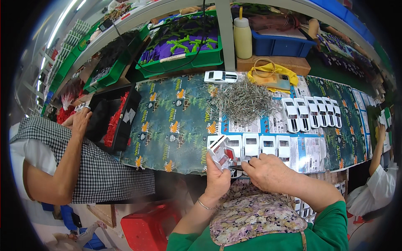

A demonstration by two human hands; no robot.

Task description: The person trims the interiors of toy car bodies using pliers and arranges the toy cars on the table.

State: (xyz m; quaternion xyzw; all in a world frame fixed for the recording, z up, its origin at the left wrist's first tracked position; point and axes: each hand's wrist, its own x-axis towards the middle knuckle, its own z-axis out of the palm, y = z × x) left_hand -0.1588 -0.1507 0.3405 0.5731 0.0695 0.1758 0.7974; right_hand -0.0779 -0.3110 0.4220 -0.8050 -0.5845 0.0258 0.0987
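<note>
My left hand grips a white toy car body, tilted, with a red part showing inside it. Close to its right, my right hand has its fingers pinched together beside the car body; what they hold, if anything, is too small to name. Just beyond my hands stands a row of white toy car bodies along the near table edge. A heap of small metal pins or screws lies past that row. To its right sit several white toy cars with black stripes, side by side.
One more striped toy car rests at the table's far edge. Beyond are a green crate of purple and green parts, a cream bottle, a yellow cloth and a blue bin. Co-workers sit on both sides; a black tray stands left.
</note>
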